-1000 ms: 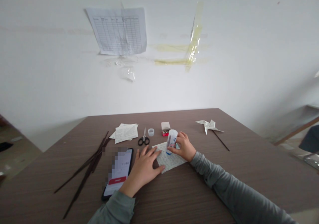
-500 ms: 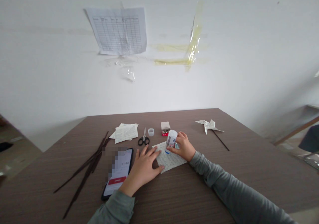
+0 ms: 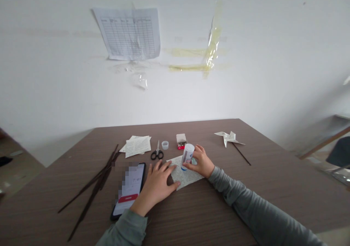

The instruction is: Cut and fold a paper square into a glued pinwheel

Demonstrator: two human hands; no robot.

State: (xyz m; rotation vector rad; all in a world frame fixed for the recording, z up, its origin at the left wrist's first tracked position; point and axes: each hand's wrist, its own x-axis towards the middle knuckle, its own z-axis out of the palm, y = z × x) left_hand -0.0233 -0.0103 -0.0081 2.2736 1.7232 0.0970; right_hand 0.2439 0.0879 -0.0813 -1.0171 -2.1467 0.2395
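- Head view, the one feed I have: two bare hands at work over a brown table point(image 3: 218, 209), lower centre of the frame.
- Right hand point(image 3: 202, 162), centre-right: I read it as closed, thumb and fingers gripping a white tube.
- White tube point(image 3: 188, 152), just below frame centre: slightly tilted, blue lower end over the printed paper; I cannot tell whether it touches.
- Printed paper point(image 3: 184, 179), lower centre: lying flat beneath the tube.
- Left hand point(image 3: 158, 182), lower centre: fingers spread wide, fingertips and thumb at the paper's left edge.
- Phone point(image 3: 137, 176), lower left of centre: lit screen, partly pixelated, beside the left hand.
- Above the hands, left to right: loose papers point(image 3: 137, 146), black-handled scissors point(image 3: 157, 154), translucent cap point(image 3: 165, 145), open red-and-white box point(image 3: 181, 141).
- Dark strips point(image 3: 105, 171), lower left: crossed.
- Paper pinwheel point(image 3: 228, 138) on a dark stick, right of centre.
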